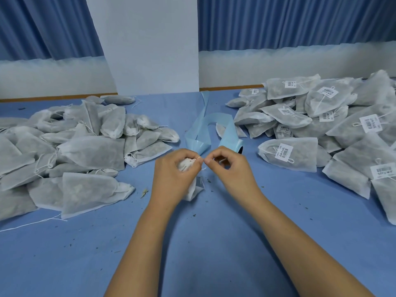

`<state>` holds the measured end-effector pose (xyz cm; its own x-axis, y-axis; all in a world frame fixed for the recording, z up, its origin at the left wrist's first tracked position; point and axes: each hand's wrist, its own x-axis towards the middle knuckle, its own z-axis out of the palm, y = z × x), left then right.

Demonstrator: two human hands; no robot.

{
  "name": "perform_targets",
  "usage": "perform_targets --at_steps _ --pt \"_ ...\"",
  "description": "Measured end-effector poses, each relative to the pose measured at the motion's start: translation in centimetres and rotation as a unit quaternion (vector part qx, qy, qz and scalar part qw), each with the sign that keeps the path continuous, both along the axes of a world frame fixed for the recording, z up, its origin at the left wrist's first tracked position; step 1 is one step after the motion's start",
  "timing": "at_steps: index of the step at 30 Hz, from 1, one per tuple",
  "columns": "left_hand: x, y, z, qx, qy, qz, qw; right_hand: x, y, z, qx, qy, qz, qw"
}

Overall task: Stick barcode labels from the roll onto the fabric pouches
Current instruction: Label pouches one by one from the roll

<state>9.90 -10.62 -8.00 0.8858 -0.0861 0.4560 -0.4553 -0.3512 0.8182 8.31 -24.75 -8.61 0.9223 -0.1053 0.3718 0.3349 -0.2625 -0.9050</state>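
My left hand [174, 176] grips a white fabric pouch [192, 192] by its gathered neck, above the blue table. My right hand [228, 166] pinches close to the left fingertips; what it pinches looks like the pouch's thin drawstring, and a small barcode label seems tucked under its fingers. Just behind both hands lies the label roll [233, 143], with its pale blue backing strip [203, 129] looping away toward the wall.
A heap of unlabelled pouches [75, 146] fills the left of the blue table [203, 243]. A heap of pouches bearing barcode labels [321, 129] fills the right. Small crumbs dot the cloth. A white pillar [150, 43] and blue curtains stand behind.
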Motion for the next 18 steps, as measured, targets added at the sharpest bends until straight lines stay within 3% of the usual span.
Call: perform_targets --at_steps 7,13,18 --pt "0.23 0.14 0.62 -0.087 0.17 -0.076 0.979 0.03 -0.33 -0.28 -0.082 -0.087 -0.043 0.992" --pt "0.27 0.15 0.66 -0.123 0.174 -0.052 0.976 -0.3 -0.22 -0.13 -0.118 -0.15 -0.061 0.98" --pt "0.07 0.09 0.71 -0.096 0.166 -0.049 0.98 -0.16 -0.12 -0.43 -0.127 -0.156 -0.069 0.977"
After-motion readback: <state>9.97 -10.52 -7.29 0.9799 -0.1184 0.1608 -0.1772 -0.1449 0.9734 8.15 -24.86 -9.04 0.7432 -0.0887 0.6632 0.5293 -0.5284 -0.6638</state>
